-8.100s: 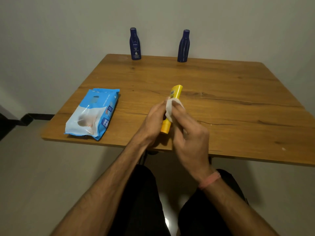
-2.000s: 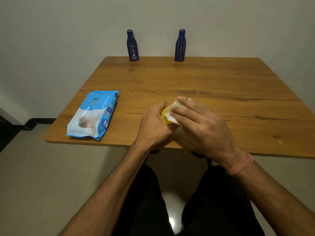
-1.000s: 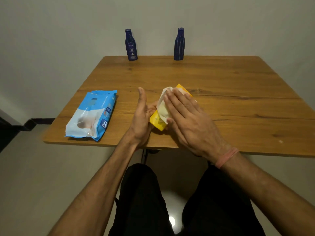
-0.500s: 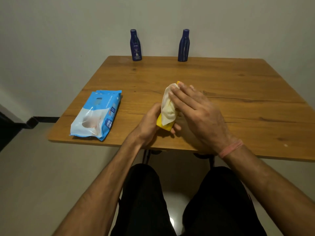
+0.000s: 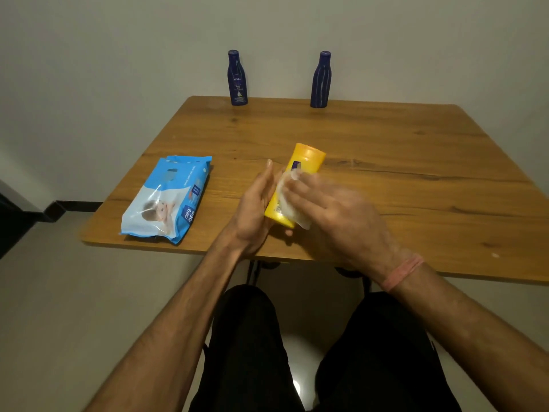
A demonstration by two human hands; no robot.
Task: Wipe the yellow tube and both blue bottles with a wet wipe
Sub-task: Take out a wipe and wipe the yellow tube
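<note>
There is one yellow tube (image 5: 300, 179), one wet wipe (image 5: 286, 205), one pack of wipes (image 5: 167, 200) and two blue bottles: the left blue bottle (image 5: 237, 78) and the right blue bottle (image 5: 321, 80). Both bottles stand up at the far edge of the wooden surface (image 5: 416, 162), well apart from each other. The left hand (image 5: 255, 209) holds the tube near the near edge, its fingers mostly straight along the tube's side. The right hand (image 5: 335, 215), blurred, presses the wipe on the tube with flat fingers. The pack lies to the left. The right side of the surface is open wood.
</note>
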